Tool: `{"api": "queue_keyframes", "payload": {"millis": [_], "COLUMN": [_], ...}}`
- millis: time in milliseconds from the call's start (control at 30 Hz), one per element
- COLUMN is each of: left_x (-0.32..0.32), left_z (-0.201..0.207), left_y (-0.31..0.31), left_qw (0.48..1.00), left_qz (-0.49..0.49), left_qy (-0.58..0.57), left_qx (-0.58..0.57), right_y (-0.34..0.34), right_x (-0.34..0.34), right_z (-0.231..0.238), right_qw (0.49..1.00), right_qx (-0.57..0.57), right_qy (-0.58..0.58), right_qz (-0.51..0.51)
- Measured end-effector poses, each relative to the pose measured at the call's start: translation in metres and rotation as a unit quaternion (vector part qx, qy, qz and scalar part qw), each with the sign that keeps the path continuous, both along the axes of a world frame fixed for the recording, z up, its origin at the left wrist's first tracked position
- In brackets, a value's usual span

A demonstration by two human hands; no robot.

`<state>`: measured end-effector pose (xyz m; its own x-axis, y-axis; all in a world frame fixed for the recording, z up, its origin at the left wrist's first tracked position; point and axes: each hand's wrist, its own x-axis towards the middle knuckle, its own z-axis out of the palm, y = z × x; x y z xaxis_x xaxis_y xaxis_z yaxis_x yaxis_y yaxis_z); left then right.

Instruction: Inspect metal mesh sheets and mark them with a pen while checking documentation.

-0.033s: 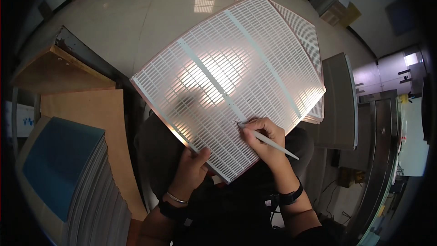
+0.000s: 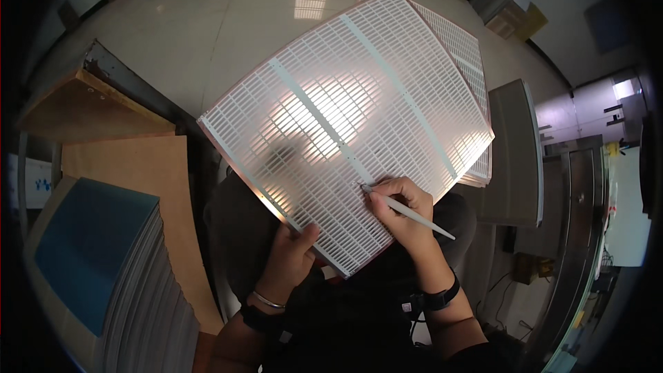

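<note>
A large thin copper-coloured circuit panel (image 2: 387, 117), covered in rows of small white rectangles with pale stripes across it, lies tilted in front of me. My left hand (image 2: 289, 259) grips its near left edge, thumb on top and the other fingers underneath. Pinched in my right hand (image 2: 404, 208) is a slim white pen-like tool (image 2: 425, 220). Its tip meets the panel's surface by the near end of the middle stripe, where a small dark mark shows; the tip itself is too small to make out. Part of my right hand rests on the panel.
Beneath the panel's far right side is another similar panel (image 2: 459, 41). To the left, a stack of grey sheets (image 2: 145, 290) carries a blue sheet (image 2: 97, 242), beside a wooden board (image 2: 131, 166). A grey board (image 2: 514, 159) stands at the right, near a metal-edged bench (image 2: 580, 235).
The outer end of the white tool has shifted very slightly to the right. Both hands and the panel look the same.
</note>
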<state>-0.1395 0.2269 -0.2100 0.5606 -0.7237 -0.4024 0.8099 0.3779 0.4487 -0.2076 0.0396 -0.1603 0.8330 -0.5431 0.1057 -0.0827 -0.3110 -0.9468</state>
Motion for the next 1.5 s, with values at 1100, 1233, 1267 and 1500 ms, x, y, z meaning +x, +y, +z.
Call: {"api": "queue_keyframes", "payload": {"millis": [1100, 1233, 1267, 1500], "left_x": [0.0, 0.0, 0.0, -0.001], "left_z": [0.007, 0.008, 0.008, 0.008], "left_y": [-0.003, -0.004, -0.004, -0.004], "left_qw": [0.997, 0.999, 0.999, 0.998], "left_qz": [0.01, 0.008, 0.008, 0.015], "left_qy": [-0.064, -0.047, -0.047, -0.053], "left_qx": [0.037, 0.026, 0.026, 0.023], "right_y": [-0.048, -0.046, -0.047, -0.047], "right_x": [-0.015, -0.015, -0.015, -0.013], "right_z": [0.0, 0.001, 0.0, 0.004], "right_qw": [0.999, 0.999, 0.999, 0.999], "right_qx": [-0.021, -0.025, -0.005, -0.026], "right_qy": [0.016, -0.002, -0.007, 0.002], "right_qz": [-0.028, -0.045, -0.049, -0.039]}}
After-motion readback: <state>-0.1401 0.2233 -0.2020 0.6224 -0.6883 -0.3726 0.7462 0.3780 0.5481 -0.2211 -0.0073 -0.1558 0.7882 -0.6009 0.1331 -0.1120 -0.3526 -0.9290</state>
